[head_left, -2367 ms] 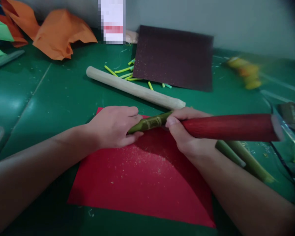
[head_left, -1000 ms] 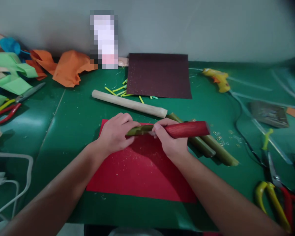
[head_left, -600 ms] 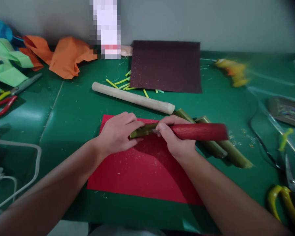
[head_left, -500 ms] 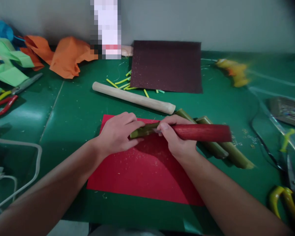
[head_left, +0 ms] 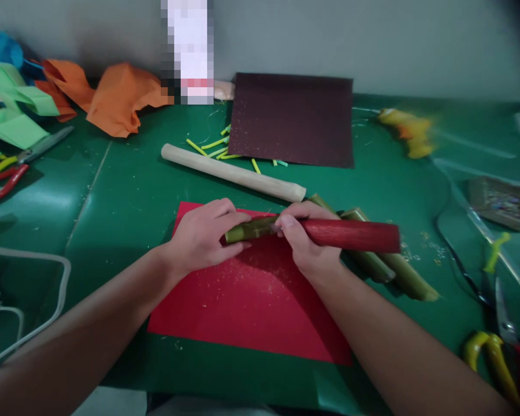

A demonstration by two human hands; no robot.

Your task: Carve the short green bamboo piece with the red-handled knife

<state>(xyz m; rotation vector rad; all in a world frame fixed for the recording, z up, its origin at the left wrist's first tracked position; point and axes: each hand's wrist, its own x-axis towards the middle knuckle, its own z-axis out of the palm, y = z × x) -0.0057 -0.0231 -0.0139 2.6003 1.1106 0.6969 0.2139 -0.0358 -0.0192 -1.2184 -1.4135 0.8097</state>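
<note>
My left hand (head_left: 203,237) is closed around the left end of a short green bamboo piece (head_left: 255,229). My right hand (head_left: 309,240) grips a carving tool with a thick red wooden handle (head_left: 355,235), which points off to the right. Its small metal tip meets the bamboo at my right fingertips, where the contact is mostly hidden. Beneath both hands lies a red sheet (head_left: 242,306) sprinkled with fine pale shavings. Two more green bamboo pieces, one in front (head_left: 370,266) and one behind (head_left: 411,274), rest on the table just right of my right hand.
A peeled pale stick (head_left: 229,173) lies beyond the red sheet, before a dark brown sheet (head_left: 294,118) and yellow bits (head_left: 216,144). Scissors stand at the left (head_left: 8,179) and right (head_left: 502,329). A yellow glue gun (head_left: 409,133), orange cloth (head_left: 121,101) and white cable (head_left: 65,283) surround the workspace.
The view has shifted slightly. My left hand has drawn a little left relative to the tool tip, showing slightly more bamboo between the hands; both grips stay the same.
</note>
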